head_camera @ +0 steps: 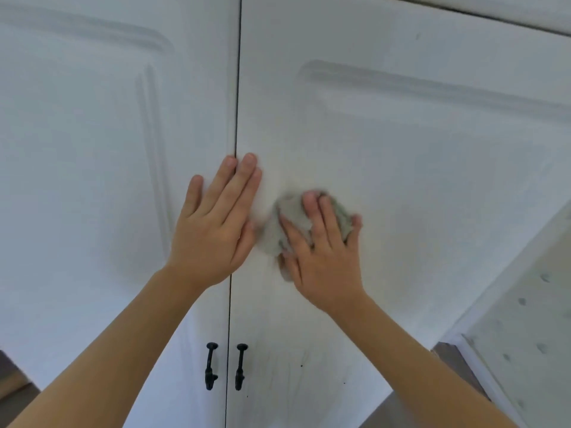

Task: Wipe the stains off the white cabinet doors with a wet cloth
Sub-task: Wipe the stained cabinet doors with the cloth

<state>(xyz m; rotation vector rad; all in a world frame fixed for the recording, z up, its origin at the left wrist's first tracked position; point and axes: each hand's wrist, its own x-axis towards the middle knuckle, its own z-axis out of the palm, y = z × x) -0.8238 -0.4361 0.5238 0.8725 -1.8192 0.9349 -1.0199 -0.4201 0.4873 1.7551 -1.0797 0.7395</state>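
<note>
Cloth: a crumpled grey rag (292,225), soft and bunched into an uneven lump, blurred at its edges, pressed against the right door under my right hand.
Right hand: my right hand (321,251) lies on top of the cloth with the fingers spread and bent over its folds, the thumb tucked along its lower left side, so I hold it to the panel.
Left hand: my left hand (216,223) is flat and open, fingers straight and close together, palm on the left door with the fingertips reaching across the seam.
Doors: the left door (92,180) and right door (432,186) are white, smooth and matt, each with a raised moulded frame with rounded corners; a thin dark seam (236,103) runs between them.
Stains: faint grey streaks and a few dark specks (301,366) low on the right door, well below the cloth.
Handles: two black metal handles (225,366), slim and upright with round knobs on top, one on either side of the seam.
Side panel: a white surface (525,319) at lower right, dotted with small grey marks.
</note>
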